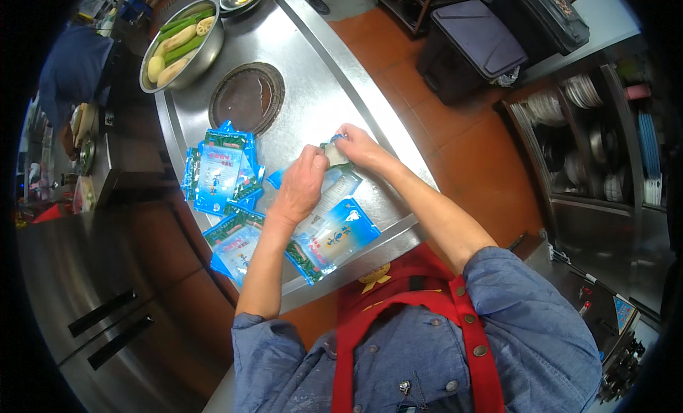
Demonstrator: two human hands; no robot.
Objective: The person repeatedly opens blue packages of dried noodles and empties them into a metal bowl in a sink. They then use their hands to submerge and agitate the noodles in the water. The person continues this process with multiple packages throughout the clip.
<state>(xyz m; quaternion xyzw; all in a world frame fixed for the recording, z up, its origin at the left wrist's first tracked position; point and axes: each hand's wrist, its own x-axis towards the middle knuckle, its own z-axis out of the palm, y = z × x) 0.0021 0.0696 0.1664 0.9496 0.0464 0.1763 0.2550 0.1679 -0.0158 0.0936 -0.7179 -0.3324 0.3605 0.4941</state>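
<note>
My left hand point(300, 188) and my right hand point(360, 147) meet above the steel worktable point(320, 87), both pinching the top of a plastic food packet point(336, 155). Whitish contents show between my fingers; whether the packet is torn cannot be seen. Under my hands lie a partly clear wrapper point(341, 186) and a blue-and-green printed packet point(341, 234) near the table's front edge. Left of my left hand is a loose pile of similar packets point(220, 170), with more packets point(235, 245) partly hidden behind my left forearm.
A round dark inset point(248, 98) lies in the tabletop. Beyond it stand a steel bowl point(205, 66) of peeled lotus root and green vegetables and a smaller metal bowl point(229, 5). Lidded bins point(475, 39) and dish shelves point(581, 141) are at right. Another person point(74, 66) works at left.
</note>
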